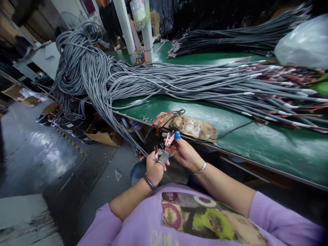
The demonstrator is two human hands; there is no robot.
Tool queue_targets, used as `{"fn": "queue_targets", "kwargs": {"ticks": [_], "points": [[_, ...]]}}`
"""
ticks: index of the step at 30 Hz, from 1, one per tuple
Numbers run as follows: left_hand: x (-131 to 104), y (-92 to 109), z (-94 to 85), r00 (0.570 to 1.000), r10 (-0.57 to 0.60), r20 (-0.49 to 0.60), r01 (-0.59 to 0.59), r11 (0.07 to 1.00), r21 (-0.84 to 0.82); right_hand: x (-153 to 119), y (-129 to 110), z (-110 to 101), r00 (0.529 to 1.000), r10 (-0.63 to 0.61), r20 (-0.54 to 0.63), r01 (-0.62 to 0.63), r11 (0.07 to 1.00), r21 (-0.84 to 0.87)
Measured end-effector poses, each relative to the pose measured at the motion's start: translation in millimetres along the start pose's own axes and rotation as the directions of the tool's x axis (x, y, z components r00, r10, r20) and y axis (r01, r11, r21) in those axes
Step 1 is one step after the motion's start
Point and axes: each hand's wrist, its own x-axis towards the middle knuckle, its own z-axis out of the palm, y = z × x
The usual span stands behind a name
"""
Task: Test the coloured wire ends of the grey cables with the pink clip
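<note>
My left hand [154,171] is closed around the end of a grey cable, its thumb in a grey finger cover. Thin coloured wires [162,147] fan out from the cable end above that thumb. Close beside it, my right hand [185,154] pinches a small pale pink clip-like piece [169,139] between thumb and forefinger. A blue cover [177,135] sits on the right thumb. The pink piece is right over the wires; whether it touches them I cannot tell. Just beyond both hands, a worn wooden block [189,127] with red and black leads lies at the bench edge.
A large bundle of grey cables [153,80] stretches across the green bench [251,143] and hangs off its left end. Black cables [230,37] lie behind, near a clear plastic bag [303,42]. White posts [124,27] rise at the back. Below are a blue bin [137,171] and cardboard [104,135].
</note>
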Motion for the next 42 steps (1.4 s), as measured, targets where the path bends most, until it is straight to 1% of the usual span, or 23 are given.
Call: {"fn": "queue_targets", "kwargs": {"ticks": [5,10,12,14,18,20,22,24,25,26,28,30,32,34,35,36,38,40,42], "points": [[-2,0,-3.1,1.000,0.001,0.009,-0.001,1.000,-0.010,-4,0,-6,0.997,0.060,0.050,-0.060,0.998,-0.008],[-7,-3,-6.9,1.000,-0.009,0.029,0.009,1.000,0.002,-11,-6,-19,0.984,0.136,0.114,-0.123,0.986,-0.113],[-8,-5,-8.6,0.999,-0.016,0.043,0.016,1.000,0.011,-15,-10,-21,0.976,0.169,0.141,-0.141,0.972,-0.191],[-9,-7,-10.1,0.998,-0.028,0.057,0.027,0.999,0.022,-19,-14,-21,0.971,0.179,0.156,-0.124,0.943,-0.310],[-9,-7,-11.0,0.992,-0.053,0.116,0.044,0.996,0.079,-27,-21,-14,0.965,0.148,0.215,0.003,0.817,-0.576],[-9,-6,-10.6,0.978,-0.097,0.187,0.075,0.990,0.123,-30,-23,-9,0.946,0.194,0.259,0.022,0.758,-0.652],[-8,-4,-10.0,0.944,-0.168,0.283,0.123,0.978,0.169,-32,-24,-6,0.931,0.232,0.281,0.035,0.711,-0.702],[-6,-1,-9.4,0.905,-0.236,0.355,0.173,0.965,0.198,-32,-23,-6,0.939,0.198,0.282,0.082,0.666,-0.741],[-6,1,-9.2,0.892,-0.262,0.368,0.199,0.959,0.200,-32,-22,-6,0.946,0.165,0.280,0.107,0.655,-0.748],[-6,2,-9.1,0.891,-0.278,0.358,0.223,0.956,0.189,-31,-22,-8,0.951,0.137,0.278,0.123,0.656,-0.745],[-5,5,-9.0,0.912,-0.286,0.293,0.258,0.957,0.131,-28,-21,-13,0.959,0.111,0.262,0.111,0.703,-0.703],[-5,5,-9.2,0.942,-0.273,0.197,0.269,0.962,0.047,-26,-21,-20,0.970,0.115,0.217,0.045,0.787,-0.616],[-4,5,-9.2,0.959,-0.256,0.121,0.261,0.965,-0.029,-26,-19,-27,0.976,0.142,0.163,-0.041,0.862,-0.505],[-3,3,-8.8,0.966,-0.246,0.082,0.252,0.965,-0.073,-28,-16,-32,0.974,0.186,0.131,-0.116,0.901,-0.419],[-3,2,-8.4,0.967,-0.244,0.075,0.250,0.965,-0.083,-29,-14,-33,0.972,0.198,0.124,-0.132,0.905,-0.404],[-3,2,-7.8,0.967,-0.243,0.071,0.249,0.965,-0.087,-31,-11,-33,0.975,0.187,0.119,-0.124,0.904,-0.409],[-3,1,-6.9,0.968,-0.238,0.080,0.244,0.967,-0.078,-33,-6,-29,0.988,0.109,0.107,-0.049,0.888,-0.458],[-4,2,-7.0,0.968,-0.226,0.107,0.233,0.971,-0.054,-34,-3,-24,0.993,0.011,0.115,0.052,0.850,-0.525],[-5,2,-8.5,0.967,-0.214,0.141,0.219,0.975,-0.023,-34,-2,-18,0.989,-0.037,0.140,0.112,0.812,-0.574]]}}
